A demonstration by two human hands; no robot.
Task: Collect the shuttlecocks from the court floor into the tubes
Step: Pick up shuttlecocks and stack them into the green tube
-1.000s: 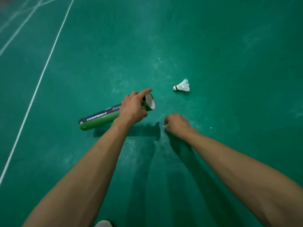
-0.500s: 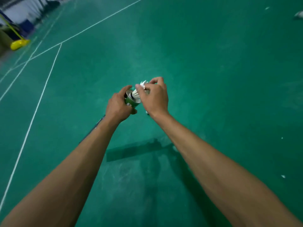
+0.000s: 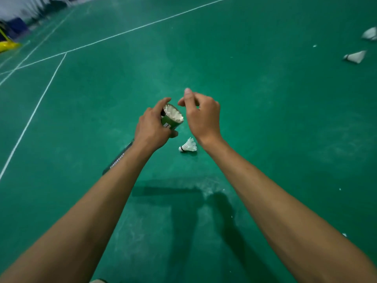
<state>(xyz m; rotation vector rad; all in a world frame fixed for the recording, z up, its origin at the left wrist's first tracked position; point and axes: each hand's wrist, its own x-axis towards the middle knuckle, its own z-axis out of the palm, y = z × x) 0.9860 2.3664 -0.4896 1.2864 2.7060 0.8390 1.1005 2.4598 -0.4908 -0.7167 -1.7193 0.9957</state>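
Observation:
My left hand [image 3: 152,128] grips a green tube [image 3: 170,124] near its open end, held up off the floor. White feathers of a shuttlecock [image 3: 173,115] fill the tube's mouth. My right hand [image 3: 202,115] hovers just right of the opening, fingers loosely curled and holding nothing. A white shuttlecock [image 3: 188,146] lies on the green court floor below and between the hands. Two more shuttlecocks lie far right, one [image 3: 355,57] nearer and another [image 3: 369,33] at the edge of the frame.
White court lines [image 3: 130,30] cross the floor at the upper left. A yellow object [image 3: 8,46] sits at the far left edge near a wall. Small white feather bits [image 3: 314,45] dot the floor on the right.
My right hand has let go of the shuttlecock, which now sits in the tube's mouth, and has drawn away to the right. The view has shifted, and a floor shuttlecock shows below the hands.

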